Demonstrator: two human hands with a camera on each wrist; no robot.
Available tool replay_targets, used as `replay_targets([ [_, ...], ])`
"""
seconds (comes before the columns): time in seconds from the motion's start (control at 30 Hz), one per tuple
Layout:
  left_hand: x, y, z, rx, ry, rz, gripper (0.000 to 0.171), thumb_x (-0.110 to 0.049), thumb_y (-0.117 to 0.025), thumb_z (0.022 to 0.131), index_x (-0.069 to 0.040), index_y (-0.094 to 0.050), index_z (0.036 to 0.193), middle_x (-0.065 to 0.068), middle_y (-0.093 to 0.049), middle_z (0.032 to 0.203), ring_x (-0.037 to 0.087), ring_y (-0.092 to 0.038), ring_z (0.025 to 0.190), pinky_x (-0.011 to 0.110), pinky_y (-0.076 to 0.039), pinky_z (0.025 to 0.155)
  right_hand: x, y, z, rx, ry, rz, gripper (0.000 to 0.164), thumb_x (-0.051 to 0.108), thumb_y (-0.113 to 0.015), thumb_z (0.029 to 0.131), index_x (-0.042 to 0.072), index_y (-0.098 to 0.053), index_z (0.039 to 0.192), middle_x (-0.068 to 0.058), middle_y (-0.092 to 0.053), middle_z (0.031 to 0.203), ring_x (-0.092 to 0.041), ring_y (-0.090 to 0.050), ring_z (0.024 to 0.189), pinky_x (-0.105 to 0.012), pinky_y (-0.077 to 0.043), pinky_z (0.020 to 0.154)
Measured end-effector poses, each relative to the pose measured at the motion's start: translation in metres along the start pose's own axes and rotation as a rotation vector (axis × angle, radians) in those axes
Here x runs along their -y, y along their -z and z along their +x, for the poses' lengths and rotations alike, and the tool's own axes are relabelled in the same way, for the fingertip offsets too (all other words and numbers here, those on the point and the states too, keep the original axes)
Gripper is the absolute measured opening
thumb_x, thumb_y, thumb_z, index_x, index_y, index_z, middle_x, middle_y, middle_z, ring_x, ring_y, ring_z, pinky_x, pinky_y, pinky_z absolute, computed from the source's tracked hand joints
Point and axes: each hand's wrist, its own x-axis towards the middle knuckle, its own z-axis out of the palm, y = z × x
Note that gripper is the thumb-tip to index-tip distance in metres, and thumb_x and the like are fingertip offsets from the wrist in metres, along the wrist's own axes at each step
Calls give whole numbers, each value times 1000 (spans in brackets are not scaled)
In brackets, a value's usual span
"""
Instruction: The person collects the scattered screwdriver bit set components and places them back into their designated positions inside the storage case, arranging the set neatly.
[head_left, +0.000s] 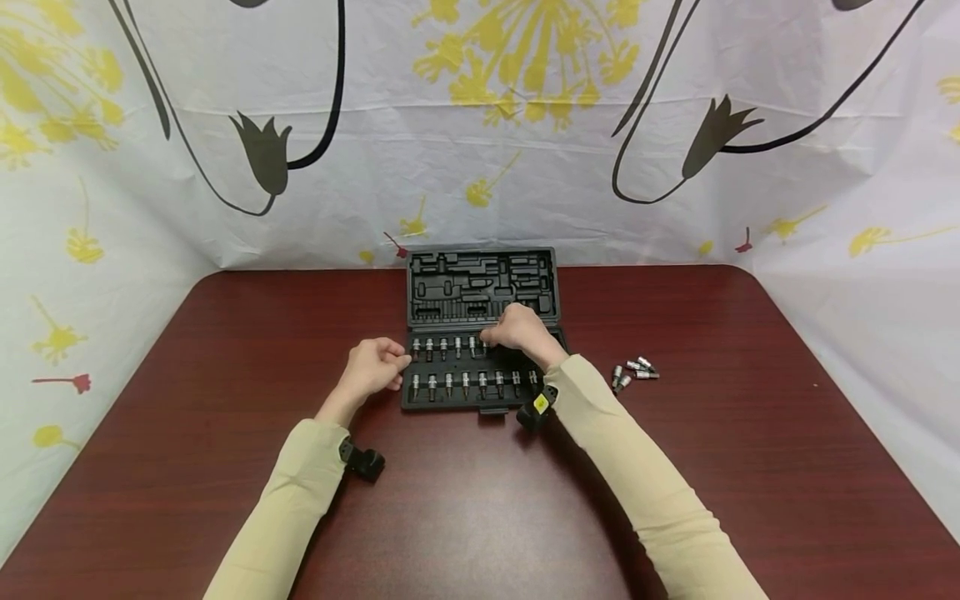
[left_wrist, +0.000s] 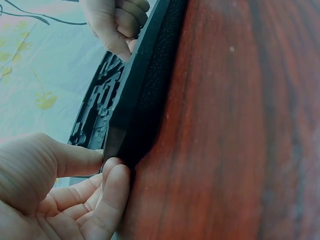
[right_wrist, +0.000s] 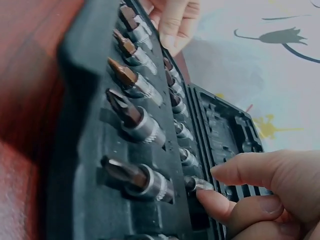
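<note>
An open black socket case (head_left: 467,365) lies on the table, its lid (head_left: 480,287) tilted back. Two rows of bit sockets sit in its lower half, silver at one end with darker or coppery tips. At the case's left edge, my left hand (head_left: 372,364) pinches the rim between thumb and fingers; the left wrist view shows the thumb (left_wrist: 82,161) against the case corner (left_wrist: 115,142). My right hand (head_left: 517,329) reaches over the back row. There, in the right wrist view, finger and thumb pinch a bit socket (right_wrist: 196,184) seated in its slot.
Several loose bit sockets (head_left: 634,373) lie in a small cluster on the reddish-brown table (head_left: 712,467), right of the case. Behind the table hangs a white cloth (head_left: 420,158) with flower prints. A black wrist camera (head_left: 363,461) is strapped to the left sleeve.
</note>
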Motion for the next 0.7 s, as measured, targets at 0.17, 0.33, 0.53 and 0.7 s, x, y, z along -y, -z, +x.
replay_targets([
  [0.17,0,0,1,-6,3,-5,17,-7,-63,89,6,-60,101,15,-66,80,10,-59,49,28,-56,50,-1,2,5,-3,-27,6,54,24,-71,83,15,-32,48,4,-20,45,-10,-14,42,-26,-21,44],
  [0.33,0,0,1,-7,1,0,17,-7,-63,89,6,-61,101,15,-66,80,10,-59,49,28,-56,51,-3,2,11,-29,-84,-39,52,29,-76,79,14,-34,54,3,-23,48,-12,-22,44,-27,-29,48],
  [0.53,0,-1,1,-1,5,1,17,-7,-63,89,5,-60,101,15,-66,82,10,-59,51,28,-56,51,0,3,11,-71,-92,-168,40,32,-78,77,11,-47,62,0,-41,55,-16,-42,54,-29,-37,51],
  [0.7,-1,-1,0,-7,10,4,17,-7,-63,89,5,-61,101,14,-66,80,10,-59,50,28,-56,51,-3,2,10,-72,-75,-144,41,33,-77,78,12,-47,59,1,-40,51,-14,-39,50,-27,-35,48],
])
